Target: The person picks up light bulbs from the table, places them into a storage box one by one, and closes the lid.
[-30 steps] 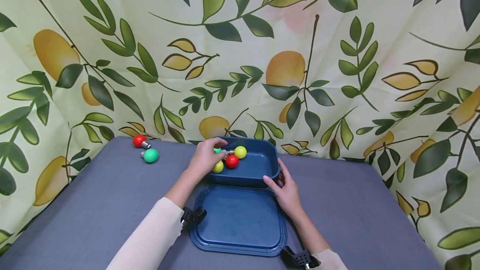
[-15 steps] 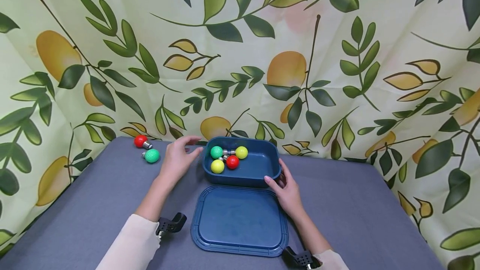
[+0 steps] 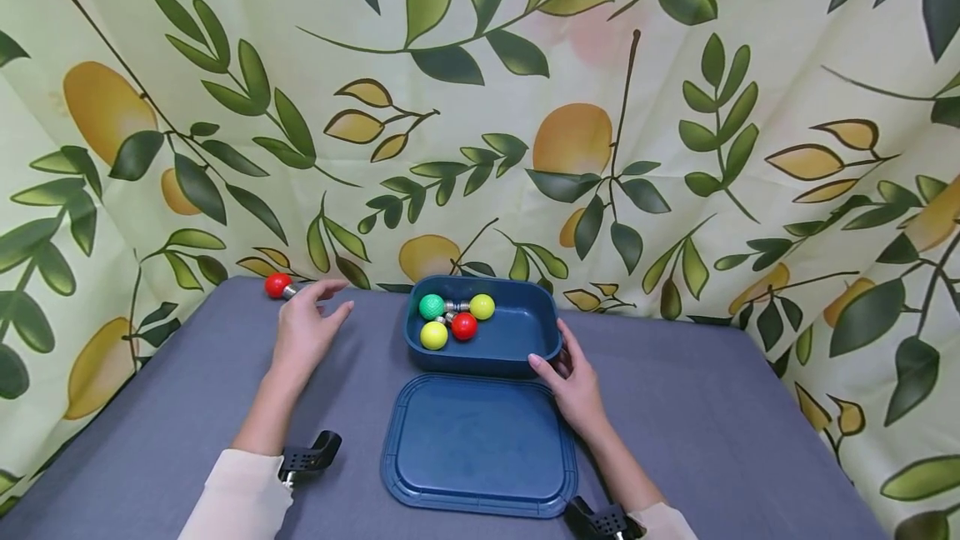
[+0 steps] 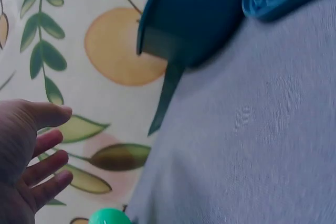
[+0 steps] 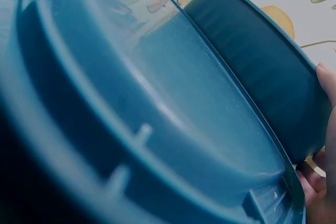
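Note:
My left hand (image 3: 309, 332) hovers over the table's left side, fingers loosely spread and holding nothing. Just beyond it lies a red light bulb (image 3: 278, 285) with a silver screw base. A green light bulb (image 4: 109, 217) shows at the bottom of the left wrist view; in the head view the hand hides it. With thumb and fingers, my right hand (image 3: 573, 382) grips the right front corner of a dark blue plastic box (image 3: 525, 332). Inside its left half lie a green bulb (image 3: 432, 307), two yellow bulbs (image 3: 482, 306) and a red bulb (image 3: 464, 326).
A dark blue lid (image 3: 480, 444) lies flat on the grey tabletop (image 3: 697, 423), directly in front of the box. Behind the table hangs a leaf-and-fruit patterned cloth (image 3: 480, 123).
My left hand has let go of a green bulb in the box, drawn out, and moved left toward the bulbs on the table. The right hand stays on the box corner.

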Tool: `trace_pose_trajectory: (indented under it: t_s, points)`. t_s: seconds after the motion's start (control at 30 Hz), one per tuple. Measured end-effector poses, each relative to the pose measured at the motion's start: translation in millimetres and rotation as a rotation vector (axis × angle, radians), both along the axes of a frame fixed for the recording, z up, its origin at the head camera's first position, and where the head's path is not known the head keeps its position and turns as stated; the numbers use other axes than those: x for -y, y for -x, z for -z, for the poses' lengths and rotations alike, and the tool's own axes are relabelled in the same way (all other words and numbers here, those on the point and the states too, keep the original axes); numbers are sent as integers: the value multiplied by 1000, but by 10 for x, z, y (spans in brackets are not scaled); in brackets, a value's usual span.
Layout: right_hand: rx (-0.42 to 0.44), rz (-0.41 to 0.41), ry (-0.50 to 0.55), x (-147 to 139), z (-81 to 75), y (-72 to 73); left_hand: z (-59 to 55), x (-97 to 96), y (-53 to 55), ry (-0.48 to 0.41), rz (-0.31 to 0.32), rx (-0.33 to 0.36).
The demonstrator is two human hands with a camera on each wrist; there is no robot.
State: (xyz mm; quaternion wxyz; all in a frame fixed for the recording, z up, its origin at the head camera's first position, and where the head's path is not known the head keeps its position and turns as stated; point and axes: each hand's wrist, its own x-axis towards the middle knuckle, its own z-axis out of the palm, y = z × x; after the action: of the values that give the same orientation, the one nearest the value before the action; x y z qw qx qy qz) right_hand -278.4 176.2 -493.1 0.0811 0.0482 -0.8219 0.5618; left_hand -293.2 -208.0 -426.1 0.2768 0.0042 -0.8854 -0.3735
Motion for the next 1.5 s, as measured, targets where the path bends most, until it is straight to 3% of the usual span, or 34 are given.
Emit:
trace_pose_trajectory:
  t_s: [0.3, 0.6, 0.8, 0.97, 1.5]
  points:
    - [-3, -2, -23, -16, -2, -16, 139, 228, 20, 58, -52, 82]
    - [8, 2, -43, -12, 0, -11, 343, 414, 45, -5, -130, 103]
    - [10, 10, -44, -9, -9, -12, 454, 499, 63, -10, -129, 144]
    - [9, 7, -39, -7, -17, -13, 481, 530, 63, 0, -125, 180]
    - [12, 12, -38, -2, -13, -11, 487, 475, 57, -42, -109, 175]
